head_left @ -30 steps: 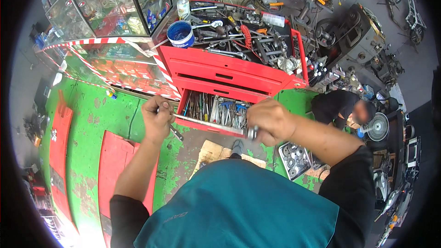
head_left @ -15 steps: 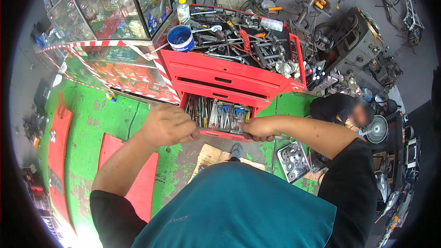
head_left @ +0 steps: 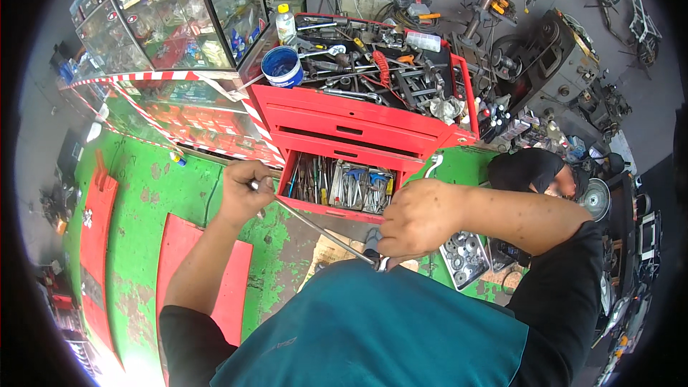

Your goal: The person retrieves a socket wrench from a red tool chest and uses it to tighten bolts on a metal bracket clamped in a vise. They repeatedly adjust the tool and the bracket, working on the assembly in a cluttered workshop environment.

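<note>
My left hand [head_left: 247, 188] is closed round one end of a long thin metal rod [head_left: 319, 228], which slants down toward my body. Closed too, my right hand [head_left: 421, 218] grips a wrench [head_left: 434, 165]; its open jaw sticks out above the fist and its other end below. The rod's lower end meets that lower end in front of my apron [head_left: 373, 322]; whether they are joined I cannot tell. Just beyond my hands, a pulled-out red drawer [head_left: 337, 211] holds screwdrivers, blue-handled tools and many metal hand tools.
The red tool cabinet [head_left: 358, 111] carries loose tools, a blue tub [head_left: 282, 67] and a yellow-capped bottle [head_left: 285, 25]. Glass display cases [head_left: 172, 36] stand left. At right are a tray of metal parts [head_left: 464, 259], a crouching person [head_left: 527, 172] and a fan [head_left: 596, 199].
Both hands have moved away from over the drawer. The right came down toward my body; the left moved slightly left. The rod and the wrench now show plainly.
</note>
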Available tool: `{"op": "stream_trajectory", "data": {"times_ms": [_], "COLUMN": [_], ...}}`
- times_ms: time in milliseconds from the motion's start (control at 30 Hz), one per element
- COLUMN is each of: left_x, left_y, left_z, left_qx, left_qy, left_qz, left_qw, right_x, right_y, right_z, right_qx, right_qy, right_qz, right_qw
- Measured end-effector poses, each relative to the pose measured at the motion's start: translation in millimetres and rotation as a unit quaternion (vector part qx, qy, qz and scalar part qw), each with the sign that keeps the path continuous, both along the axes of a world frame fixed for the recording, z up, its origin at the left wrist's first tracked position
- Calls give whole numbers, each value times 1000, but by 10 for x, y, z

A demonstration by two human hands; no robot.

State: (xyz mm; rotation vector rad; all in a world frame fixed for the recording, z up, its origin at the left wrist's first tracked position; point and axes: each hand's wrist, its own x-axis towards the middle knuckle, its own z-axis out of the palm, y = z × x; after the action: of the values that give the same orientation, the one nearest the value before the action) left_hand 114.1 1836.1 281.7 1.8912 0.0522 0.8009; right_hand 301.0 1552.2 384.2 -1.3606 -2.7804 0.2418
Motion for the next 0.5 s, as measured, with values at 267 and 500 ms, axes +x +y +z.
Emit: {"op": "stream_trajectory", "data": {"times_ms": [267,500], "left_x": [16,-33], "left_y": [-242,-92], "left_z": [-212,79], "left_qx": [-264,-234], "left_qy": [-90,65], "left_qz": [56,82], "left_qw": [959,966], "right_x": [192,346], "right_y": [83,35], "right_z": [-543,-488], "right_qx": [143,204], "right_qy": [368,182], "right_qz": [-244,-299], "right_qw": [886,914]}}
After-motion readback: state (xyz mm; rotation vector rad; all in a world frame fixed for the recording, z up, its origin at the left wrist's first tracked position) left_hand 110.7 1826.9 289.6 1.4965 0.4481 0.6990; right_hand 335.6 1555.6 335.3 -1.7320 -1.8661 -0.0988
